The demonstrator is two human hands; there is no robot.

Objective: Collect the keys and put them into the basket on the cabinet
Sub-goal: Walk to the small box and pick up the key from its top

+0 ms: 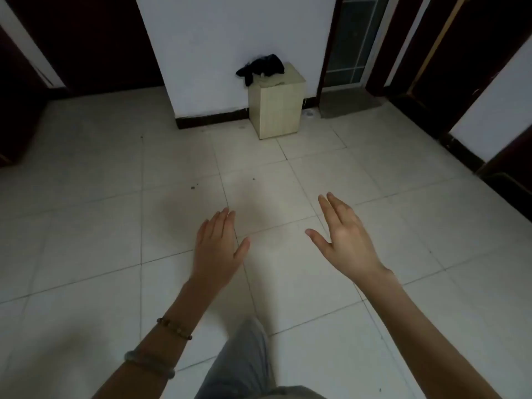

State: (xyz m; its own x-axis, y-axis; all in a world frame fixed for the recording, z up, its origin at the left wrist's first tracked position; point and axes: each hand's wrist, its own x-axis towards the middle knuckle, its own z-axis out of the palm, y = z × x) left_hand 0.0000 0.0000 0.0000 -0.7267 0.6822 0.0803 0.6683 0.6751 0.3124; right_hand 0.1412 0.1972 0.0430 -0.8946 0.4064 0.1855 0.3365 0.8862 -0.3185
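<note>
My left hand [217,249] and my right hand [344,239] are stretched out in front of me over the tiled floor, palms down, fingers apart, holding nothing. A small pale wooden cabinet [277,109] stands against the white wall ahead, well beyond both hands. On its top lies a dark, crumpled cloth-like thing [262,67] with something pale under it. I see no keys, and I cannot tell whether a basket is there.
Pale floor tiles [115,226] spread all around. Dark doorways [86,38] flank the white wall, and a glazed door [352,38] sits right of the cabinet. My grey trouser leg [241,361] shows below. A dark frame [460,145] runs along the right.
</note>
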